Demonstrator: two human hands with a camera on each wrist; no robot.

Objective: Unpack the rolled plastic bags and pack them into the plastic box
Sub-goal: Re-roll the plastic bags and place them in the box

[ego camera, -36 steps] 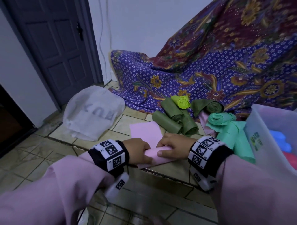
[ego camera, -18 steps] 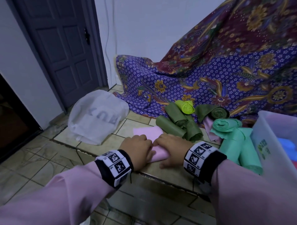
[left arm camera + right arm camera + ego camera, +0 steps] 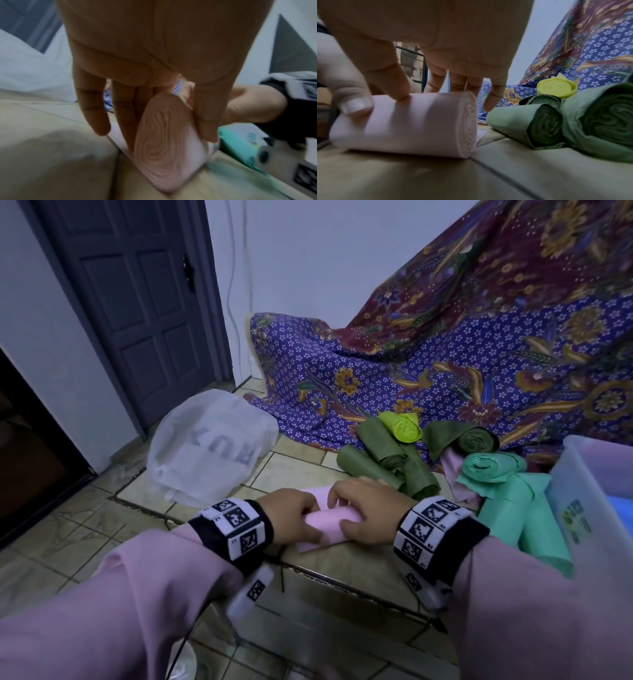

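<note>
A pink roll of plastic bags (image 3: 330, 518) lies on the tiled floor in front of me, held at both ends. My left hand (image 3: 299, 517) grips its left end (image 3: 157, 135), thumb on the near side and fingers behind. My right hand (image 3: 352, 517) holds the right part (image 3: 412, 124), thumb on top and fingers over the back. A short pink tail (image 3: 315, 493) shows beyond the hands. The clear plastic box (image 3: 596, 474) stands at the right with blue things inside.
Dark green rolls (image 3: 383, 463), a lime roll (image 3: 404, 426) and mint green rolls (image 3: 496, 474) lie just beyond and to the right of my hands. A white plastic bag (image 3: 209, 450) sits to the left. A patterned cloth (image 3: 479, 354) hangs behind, and a grey door (image 3: 137, 302) is at the far left.
The flat pink strip that lay stretched out beyond the roll has been wound up. Both hands have moved away from me with the roll, which is now thicker.
</note>
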